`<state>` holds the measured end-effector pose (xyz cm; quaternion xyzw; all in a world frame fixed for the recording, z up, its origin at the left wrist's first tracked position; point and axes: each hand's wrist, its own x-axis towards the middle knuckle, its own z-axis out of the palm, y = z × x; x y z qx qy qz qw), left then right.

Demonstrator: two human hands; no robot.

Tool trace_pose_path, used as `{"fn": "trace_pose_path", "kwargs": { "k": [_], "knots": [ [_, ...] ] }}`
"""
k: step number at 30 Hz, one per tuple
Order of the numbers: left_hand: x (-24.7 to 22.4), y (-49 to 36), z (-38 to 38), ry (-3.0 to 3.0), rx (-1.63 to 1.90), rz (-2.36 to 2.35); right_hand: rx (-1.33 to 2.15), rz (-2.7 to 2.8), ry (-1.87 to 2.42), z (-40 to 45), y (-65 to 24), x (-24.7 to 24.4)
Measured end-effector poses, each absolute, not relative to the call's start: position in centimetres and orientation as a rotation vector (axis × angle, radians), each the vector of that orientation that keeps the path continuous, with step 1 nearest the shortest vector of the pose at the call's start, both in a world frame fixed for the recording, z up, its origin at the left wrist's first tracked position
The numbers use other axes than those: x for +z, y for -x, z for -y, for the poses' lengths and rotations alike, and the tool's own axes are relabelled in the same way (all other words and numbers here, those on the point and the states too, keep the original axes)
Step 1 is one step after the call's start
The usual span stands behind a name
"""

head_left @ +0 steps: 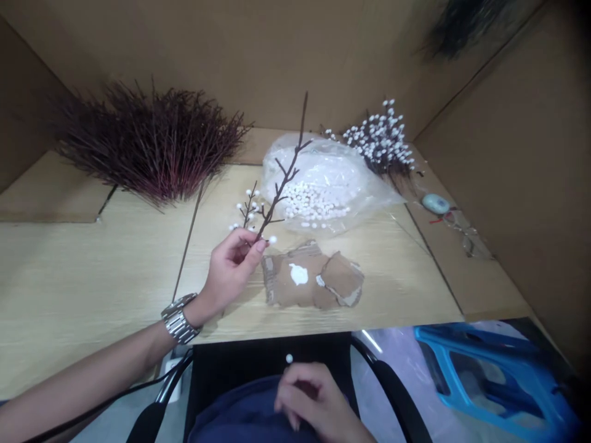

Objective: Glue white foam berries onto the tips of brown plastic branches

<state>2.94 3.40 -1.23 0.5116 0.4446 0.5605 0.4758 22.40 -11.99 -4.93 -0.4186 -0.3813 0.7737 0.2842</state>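
Note:
My left hand [233, 261], a metal watch on its wrist, is closed around the lower end of a bare dark-brown artificial twig [285, 178]. The twig tilts up and to the right, and one white berry [273, 240] shows by the thumb. Low over the lap, my right hand [311, 394] has its fingers curled, with a small white foam berry [289, 358] at the fingertips. Behind the left hand is a short sprig with white berries [249, 206]; whether the hand holds it too is unclear. White glue [298, 274] lies on a torn cardboard piece [286, 298].
A clear plastic bag [332, 166] of loose white berries lies mid-table. Bare brown twigs [161, 147] are heaped at the left, berried stems [381, 138] at the back right. A pale-green oval object [436, 203] lies right. A blue plastic stool [489, 375] stands below.

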Motion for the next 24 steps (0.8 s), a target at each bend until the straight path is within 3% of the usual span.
{"fn": "trace_pose_path", "kwargs": {
  "k": [3,11,24],
  "knots": [
    [-1.3,-3.1,-3.6,-1.230,1.389,-1.076,1.803,1.292,1.486,12.0,-24.5,-9.2],
    [-1.6,-3.1,-4.0,-1.212,1.425,-1.049,1.512,1.622,1.549,9.1,-25.0,-15.8],
    [-1.9,-3.1,-4.1,-1.312,1.418,-1.035,1.210,2.093,1.391,5.7,-21.5,-19.4]
  ]
}}
